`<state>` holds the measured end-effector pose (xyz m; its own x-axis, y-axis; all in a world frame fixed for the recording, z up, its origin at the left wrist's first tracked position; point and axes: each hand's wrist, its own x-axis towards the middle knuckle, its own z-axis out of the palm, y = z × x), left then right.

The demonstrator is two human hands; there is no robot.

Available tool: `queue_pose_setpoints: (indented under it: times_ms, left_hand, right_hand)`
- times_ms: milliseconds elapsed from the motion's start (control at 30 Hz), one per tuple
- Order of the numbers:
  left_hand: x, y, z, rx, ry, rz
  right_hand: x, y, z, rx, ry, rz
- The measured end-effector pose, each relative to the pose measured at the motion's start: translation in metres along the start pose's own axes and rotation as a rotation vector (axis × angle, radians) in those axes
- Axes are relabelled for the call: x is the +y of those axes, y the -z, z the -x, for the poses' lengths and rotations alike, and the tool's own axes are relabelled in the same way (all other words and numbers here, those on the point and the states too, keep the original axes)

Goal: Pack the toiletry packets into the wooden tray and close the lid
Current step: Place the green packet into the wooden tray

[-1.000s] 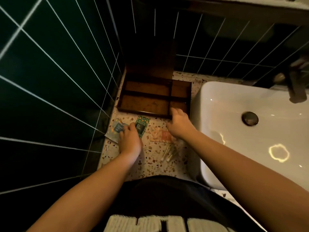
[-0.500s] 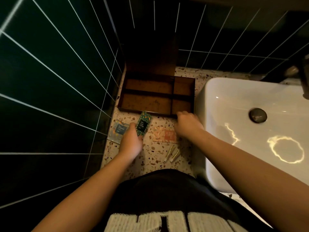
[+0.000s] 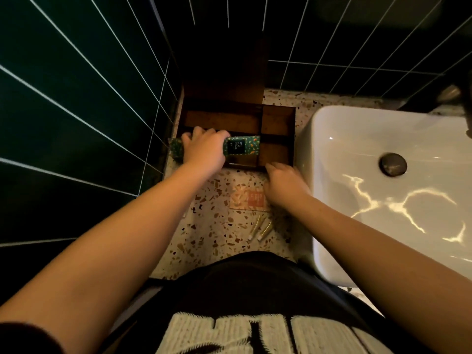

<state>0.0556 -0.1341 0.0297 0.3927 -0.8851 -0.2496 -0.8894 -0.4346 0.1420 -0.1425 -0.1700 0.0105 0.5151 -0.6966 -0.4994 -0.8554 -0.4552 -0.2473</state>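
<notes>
1. The white basin (image 3: 357,154) fills your right side, from 1 to 4 o'clock; it holds only its round drain plug (image 3: 392,164) and streaks of reflected light.
2. The wooden tray (image 3: 278,123) sits on the terrazzo counter (image 3: 204,241) at 12 o'clock, tucked into the dark-tiled corner. Its lid (image 3: 229,67) stands upright against the back wall. Dividers split it into long left compartments and smaller right ones; the back ones look bare.
3. Your left hand (image 3: 203,149) reaches palm-down over the tray's left near compartment, fingers curled around the green patterned packet (image 3: 241,148). The packet lies crosswise, its labelled end over that compartment, its other end poking past your hand beyond the tray's left wall. Whether it touches the tray floor, you cannot tell.
4. Your right hand (image 3: 284,186) rests at the tray's near right corner, fingers loosely bent and holding nothing, its heel overlapping the orange-and-cream packet (image 3: 249,199).
5. That packet lies flat on the counter, just toward 6 o'clock from the tray.
6. Two small gold tubes (image 3: 261,227) lie side by side on the counter, further toward 6 o'clock.
</notes>
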Motion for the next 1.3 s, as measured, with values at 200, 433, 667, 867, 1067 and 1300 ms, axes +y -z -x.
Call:
queue_pose_setpoints:
  times_ms: [200,433,667,867,1067,1300]
  left_hand:
    - [0.005,-0.014,-0.036,-0.183,-0.036,-0.134]
    - [-0.009,-0.037,-0.029,0.037,-0.057,-0.001]
    - [-0.004,-0.048,0.007,0.018,0.027,0.063]
    - [-0.005,-0.057,0.014,-0.100,0.016,0.013]
    - [-0.006,-0.055,0.004,-0.175,0.006,0.032]
    - [-0.017,-0.053,0.024,0.024,0.026,0.177]
  right_hand:
    - [0.001,-0.003,0.000,-0.010,0.001,-0.001]
    - [0.000,-0.003,-0.002,0.007,-0.004,0.005]
    - [-0.002,-0.003,0.001,0.042,-0.017,0.002]
    - [-0.002,-0.003,0.001,0.033,-0.020,0.002]
    - [-0.001,-0.005,-0.001,0.038,-0.022,-0.011]
    - [-0.005,-0.002,0.001,0.050,-0.022,-0.071]
